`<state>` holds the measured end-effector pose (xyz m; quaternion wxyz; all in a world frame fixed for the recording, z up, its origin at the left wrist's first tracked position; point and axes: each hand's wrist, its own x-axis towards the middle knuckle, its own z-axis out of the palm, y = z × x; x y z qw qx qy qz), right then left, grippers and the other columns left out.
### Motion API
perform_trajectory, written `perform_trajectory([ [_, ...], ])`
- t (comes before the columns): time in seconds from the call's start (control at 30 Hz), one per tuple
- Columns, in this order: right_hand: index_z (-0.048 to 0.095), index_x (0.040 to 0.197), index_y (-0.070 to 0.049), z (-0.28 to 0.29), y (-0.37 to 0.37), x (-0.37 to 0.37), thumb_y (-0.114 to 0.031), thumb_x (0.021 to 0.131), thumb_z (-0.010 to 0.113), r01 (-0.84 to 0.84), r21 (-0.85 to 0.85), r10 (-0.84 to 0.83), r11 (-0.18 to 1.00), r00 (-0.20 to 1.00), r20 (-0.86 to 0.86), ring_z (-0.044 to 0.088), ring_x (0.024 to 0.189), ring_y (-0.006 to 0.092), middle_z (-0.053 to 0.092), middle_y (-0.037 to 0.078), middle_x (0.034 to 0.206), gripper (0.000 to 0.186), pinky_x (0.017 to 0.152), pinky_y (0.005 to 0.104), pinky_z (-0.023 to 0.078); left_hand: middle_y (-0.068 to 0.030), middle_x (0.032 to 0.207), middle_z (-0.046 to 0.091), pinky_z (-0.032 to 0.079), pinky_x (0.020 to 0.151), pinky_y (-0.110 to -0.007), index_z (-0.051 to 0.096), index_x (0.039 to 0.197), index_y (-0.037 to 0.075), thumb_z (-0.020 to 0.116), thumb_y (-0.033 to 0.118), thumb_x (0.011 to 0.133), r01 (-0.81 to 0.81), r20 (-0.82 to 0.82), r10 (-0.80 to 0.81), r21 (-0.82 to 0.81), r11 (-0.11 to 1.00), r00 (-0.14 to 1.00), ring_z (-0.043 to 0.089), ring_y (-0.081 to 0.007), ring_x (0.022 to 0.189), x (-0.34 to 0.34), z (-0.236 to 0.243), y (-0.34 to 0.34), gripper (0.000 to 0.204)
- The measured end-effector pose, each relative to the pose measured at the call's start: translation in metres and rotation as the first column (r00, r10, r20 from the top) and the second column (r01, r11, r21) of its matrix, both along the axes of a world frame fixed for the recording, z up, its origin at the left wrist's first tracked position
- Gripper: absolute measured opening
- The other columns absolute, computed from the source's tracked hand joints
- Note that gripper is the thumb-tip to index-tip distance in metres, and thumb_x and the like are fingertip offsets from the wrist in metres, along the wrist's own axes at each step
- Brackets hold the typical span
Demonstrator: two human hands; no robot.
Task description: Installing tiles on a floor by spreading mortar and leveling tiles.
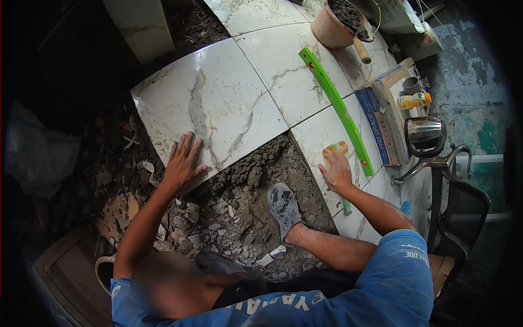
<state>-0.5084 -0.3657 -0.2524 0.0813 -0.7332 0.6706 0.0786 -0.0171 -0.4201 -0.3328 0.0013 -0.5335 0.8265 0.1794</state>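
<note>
My left hand [185,163] lies flat, fingers spread, on the near left corner of a large white tile [212,92] with grey and gold veins. That tile's near edge overhangs wet grey mortar [272,158]. At the right, my right hand [338,173] is closed over a tool with a mottled orange-and-white head [336,147], above a laid tile. A green piece [347,207], perhaps the end of its handle, shows below the hand. The palm hides the middle, so its exact kind is unclear. A bright green spirit level [340,111] lies on the tiles beside this hand.
A bucket of mortar [332,27] with a wooden-handled tool [362,50] stands at the far right. Tile boxes [381,120], a bottle [414,101], a kettle [425,136] and a metal-framed chair [463,201] line the right side. Rubble [218,229] surrounds my shoe [284,207].
</note>
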Motion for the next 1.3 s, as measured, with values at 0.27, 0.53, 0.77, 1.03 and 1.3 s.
perform_trajectory([
  [0.27, 0.017, 0.153, 0.000, -0.069, -0.130, 0.123, -0.061, 0.096, 0.037, -0.244, 0.019, 0.242, 0.970, 0.968, 0.068, 0.011, 0.150, 0.0315, 0.018, 0.018, 0.160, 0.085, 0.121, 0.0452, 0.010, -0.0189, 0.162, 0.011, 0.008, 0.120, -0.050, 0.020, 0.155, 0.008, 0.053, 0.053, 0.092, -0.171, 0.024, 0.172, -0.052, 0.984, 0.985, 0.010, -0.0357, 0.149, 0.017, -0.006, -0.046, 0.083],
  [0.53, 0.014, 0.154, 0.000, -0.083, -0.196, 0.172, -0.067, 0.094, 0.036, -0.077, -0.024, 0.080, 0.997, 0.983, 0.164, 0.006, 0.151, 0.0289, 0.013, 0.016, 0.162, 0.093, 0.121, 0.0499, 0.005, -0.0245, 0.158, 0.020, 0.014, 0.119, -0.050, 0.025, 0.151, 0.001, 0.049, 0.056, 0.094, -0.346, 0.015, 0.357, -0.217, 0.913, 0.934, 0.017, -0.0386, 0.147, 0.068, -0.015, -0.146, 0.083],
  [0.77, 0.017, 0.154, -0.002, -0.091, -0.284, 0.204, -0.071, 0.092, 0.032, -0.134, -0.113, 0.154, 0.985, 0.969, 0.192, 0.009, 0.151, 0.0288, 0.016, 0.012, 0.162, 0.094, 0.120, 0.0517, 0.006, -0.0240, 0.157, 0.022, 0.016, 0.119, -0.049, 0.025, 0.151, 0.001, 0.047, 0.060, 0.092, -0.364, 0.065, 0.406, -0.331, 0.871, 0.912, 0.020, -0.0384, 0.146, 0.065, -0.020, -0.183, 0.086],
  [1.03, 0.019, 0.154, -0.002, -0.100, -0.312, 0.224, -0.071, 0.093, 0.029, -0.109, -0.208, 0.155, 0.972, 0.964, 0.217, 0.012, 0.150, 0.0280, 0.020, 0.013, 0.161, 0.093, 0.121, 0.0481, 0.009, -0.0243, 0.157, 0.022, 0.016, 0.119, -0.049, 0.024, 0.152, 0.003, 0.050, 0.060, 0.090, -0.341, 0.074, 0.383, -0.323, 0.883, 0.921, 0.020, -0.0387, 0.146, 0.065, -0.018, -0.185, 0.088],
  [1.3, 0.013, 0.152, 0.006, -0.083, -0.199, 0.183, -0.067, 0.094, 0.034, -0.079, -0.063, 0.089, 0.995, 0.979, 0.182, 0.009, 0.150, 0.0315, 0.015, 0.022, 0.160, 0.096, 0.122, 0.0416, 0.010, -0.0225, 0.159, 0.018, 0.013, 0.120, -0.047, 0.022, 0.153, 0.003, 0.048, 0.062, 0.091, -0.364, 0.137, 0.410, -0.270, 0.891, 0.902, 0.015, -0.0363, 0.148, 0.064, -0.011, -0.187, 0.089],
])
